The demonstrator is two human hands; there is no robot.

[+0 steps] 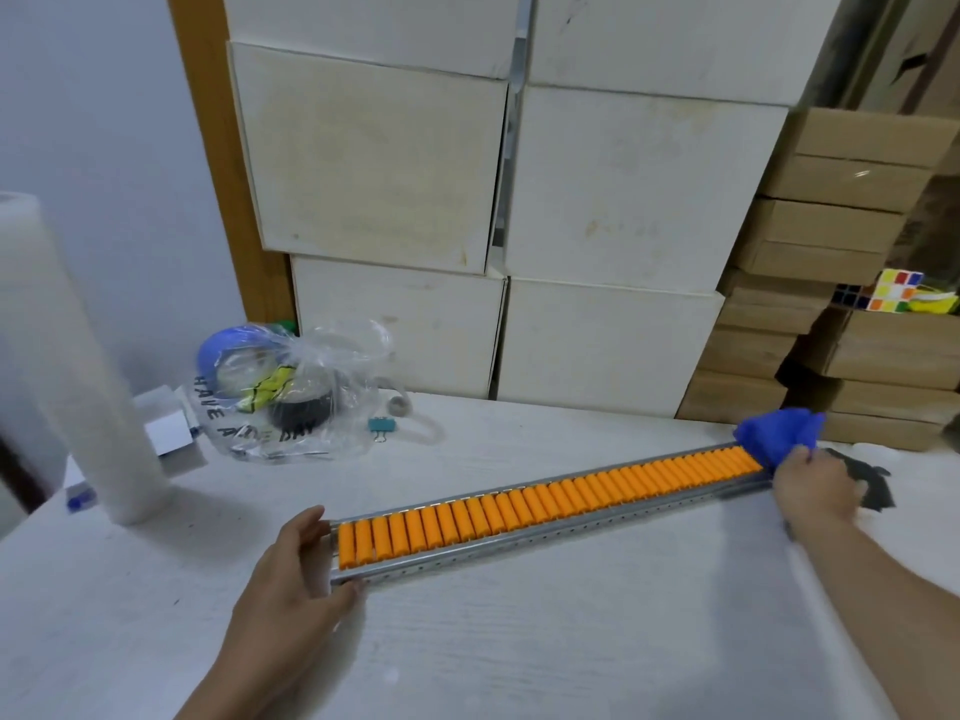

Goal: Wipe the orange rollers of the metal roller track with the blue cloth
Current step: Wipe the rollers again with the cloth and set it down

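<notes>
Fingers and thumb of the left hand (296, 563) clasp the near end of the metal roller track (571, 530), which lies slantwise on the white table (519, 641), orange rollers (545, 498) filling it. At its far right end the right hand (815, 493) grips the bunched blue cloth (779, 433) on the last rollers.

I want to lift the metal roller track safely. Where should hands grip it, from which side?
Probably the side rails of the metal roller track, one hand at each end, from the ends: it is long and flat, and the orange rollers may spin.
</notes>
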